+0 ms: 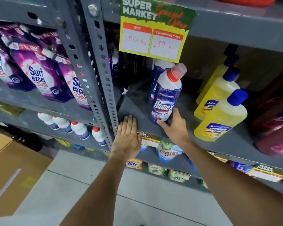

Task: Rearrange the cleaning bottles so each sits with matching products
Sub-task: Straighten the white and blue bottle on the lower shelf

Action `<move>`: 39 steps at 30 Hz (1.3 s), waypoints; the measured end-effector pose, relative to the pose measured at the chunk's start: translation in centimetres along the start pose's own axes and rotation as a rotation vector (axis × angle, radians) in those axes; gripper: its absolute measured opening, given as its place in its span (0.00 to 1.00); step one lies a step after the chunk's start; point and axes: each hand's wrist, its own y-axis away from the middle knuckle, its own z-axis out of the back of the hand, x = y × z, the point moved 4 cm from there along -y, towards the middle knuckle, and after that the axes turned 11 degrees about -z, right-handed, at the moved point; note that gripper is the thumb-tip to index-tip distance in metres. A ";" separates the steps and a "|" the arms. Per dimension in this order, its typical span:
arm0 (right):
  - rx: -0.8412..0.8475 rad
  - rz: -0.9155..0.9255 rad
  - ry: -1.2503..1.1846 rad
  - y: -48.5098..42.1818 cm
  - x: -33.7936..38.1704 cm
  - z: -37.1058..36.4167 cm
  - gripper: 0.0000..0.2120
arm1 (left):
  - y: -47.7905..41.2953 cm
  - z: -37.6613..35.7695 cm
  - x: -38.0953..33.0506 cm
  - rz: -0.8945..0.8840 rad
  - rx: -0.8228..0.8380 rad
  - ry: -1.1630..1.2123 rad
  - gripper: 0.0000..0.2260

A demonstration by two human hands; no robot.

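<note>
Both arms outstretched, left hand (127, 137) flat, right hand (175, 126) curled in grip

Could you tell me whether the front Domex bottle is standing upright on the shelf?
Upright: the Domex bottle stands base-down on the shelf, red cap on top, the right hand at its base.

- My only view comes from the camera on my head, looking forward and down along both forearms toward the grey shelf (153, 128) where my fingers rest.
- It sits close: my fingers land near the middle of the frame, with the shelf edge right under them.
- The wide lens bends the upright post (101, 75) just left of my fingers and tilts the levels above and below them.
- Below and behind my fingers, it takes in the pale floor (88, 185).
- No second view shares this scene.
</note>
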 end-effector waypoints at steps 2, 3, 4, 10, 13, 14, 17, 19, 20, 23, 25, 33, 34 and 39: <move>0.012 -0.001 0.009 -0.1 0.2 -0.6 0.28 | 0.0 0.0 0.0 0.002 0.000 0.010 0.30; 0.008 0.002 0.013 -0.1 0.2 -0.7 0.28 | 0.0 0.0 0.1 0.002 0.002 0.015 0.30; 0.001 0.002 0.013 -0.1 0.3 -0.8 0.27 | 0.0 0.0 0.1 0.002 0.002 0.021 0.30; 0.016 -0.007 0.023 -0.3 0.7 -1.4 0.28 | 0.0 -0.1 0.1 0.001 -0.003 0.024 0.30; 0.030 -0.004 0.032 -0.2 0.8 -1.4 0.28 | -0.1 -0.2 0.1 -0.002 -0.008 0.030 0.30; 0.035 -0.002 0.035 -0.2 0.8 -1.4 0.29 | -0.1 -0.2 0.1 -0.002 -0.006 0.031 0.30; 0.052 0.012 0.076 -0.3 0.9 -1.3 0.29 | 0.0 -0.2 0.1 0.001 -0.001 0.037 0.30; 0.058 0.016 0.089 -0.3 1.0 -1.3 0.30 | 0.0 -0.1 0.1 0.001 0.001 0.038 0.30; 0.061 0.018 0.083 -0.4 0.9 -1.3 0.30 | 0.0 -0.1 0.1 0.003 0.003 0.043 0.30; 0.069 0.013 0.084 -0.3 1.1 -1.3 0.30 | 0.0 -0.1 0.2 0.006 0.006 0.048 0.30; 0.077 0.007 0.081 -0.4 1.0 -1.4 0.30 | 0.0 -0.1 0.2 0.004 0.006 0.051 0.30; 0.078 -0.018 0.080 -0.7 0.6 -1.5 0.30 | 0.0 -0.2 0.2 -0.006 0.004 0.066 0.29; 0.078 -0.018 0.073 -0.8 0.5 -1.6 0.30 | 0.0 -0.2 0.2 -0.006 0.004 0.061 0.29; 0.086 -0.047 0.084 -0.4 0.6 -1.5 0.31 | 0.0 -0.3 0.2 -0.019 0.007 0.069 0.29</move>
